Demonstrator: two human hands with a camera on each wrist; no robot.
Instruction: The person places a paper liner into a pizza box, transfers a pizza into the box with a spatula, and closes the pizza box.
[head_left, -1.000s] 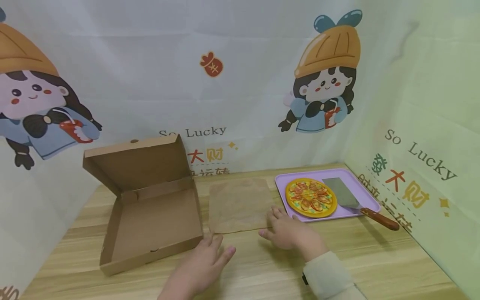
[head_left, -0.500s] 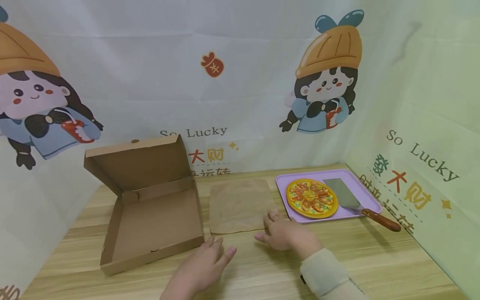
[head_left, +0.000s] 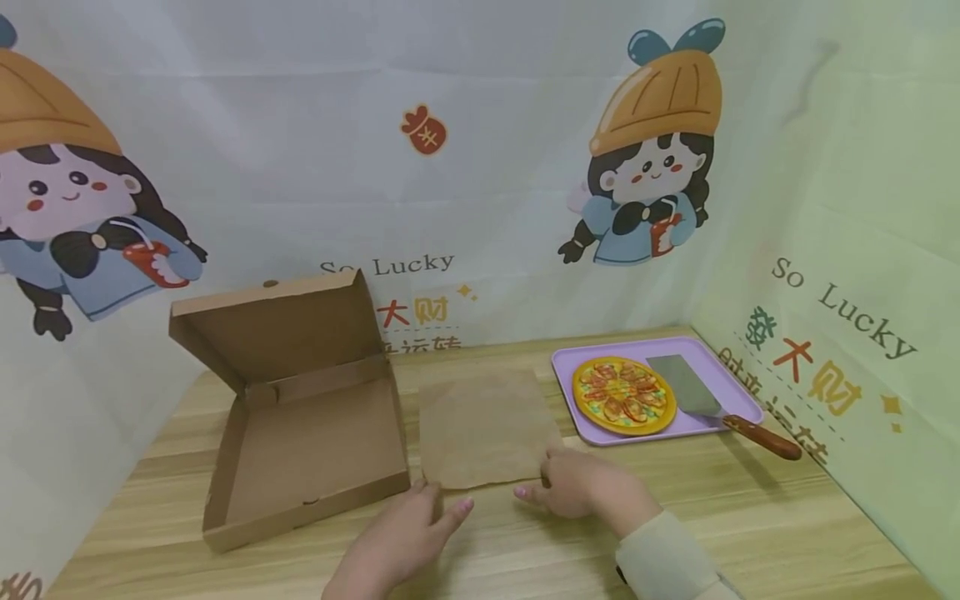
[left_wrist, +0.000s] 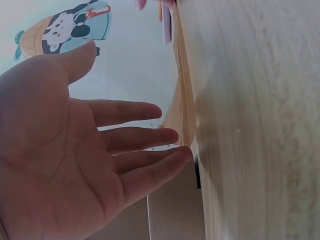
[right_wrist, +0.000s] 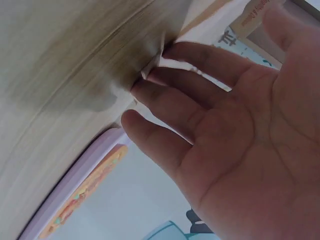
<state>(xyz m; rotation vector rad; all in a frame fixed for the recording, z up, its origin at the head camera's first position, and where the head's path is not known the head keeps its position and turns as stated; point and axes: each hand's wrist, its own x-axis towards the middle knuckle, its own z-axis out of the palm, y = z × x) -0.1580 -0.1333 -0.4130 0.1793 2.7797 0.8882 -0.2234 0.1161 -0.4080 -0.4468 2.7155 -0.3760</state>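
Observation:
A sheet of brown paper point(head_left: 483, 425) lies flat on the wooden table between an open pizza box and a purple tray. My right hand point(head_left: 585, 483) touches the paper's right front corner; in the right wrist view its straight fingers point(right_wrist: 165, 102) press on a slightly buckled edge. Near the paper's left front corner is my left hand point(head_left: 397, 529), palm bared to the left wrist view and fingers point(left_wrist: 132, 140) extended. Its fingertips are close to the paper and to the front right corner of the cardboard pizza box point(head_left: 318, 442); contact is unclear. Neither hand grips anything.
On the right, the purple tray point(head_left: 723, 367) bears a toy pizza point(head_left: 624, 396) and a spatula point(head_left: 686, 383). The spatula's wooden handle juts past the tray's front rim. Behind the table hangs a printed cloth point(head_left: 502, 183).
The paper has slid toward me along with my right hand, after that hand shifted slightly left over it. My left hand has barely moved. Box, tray and pizza stay put.

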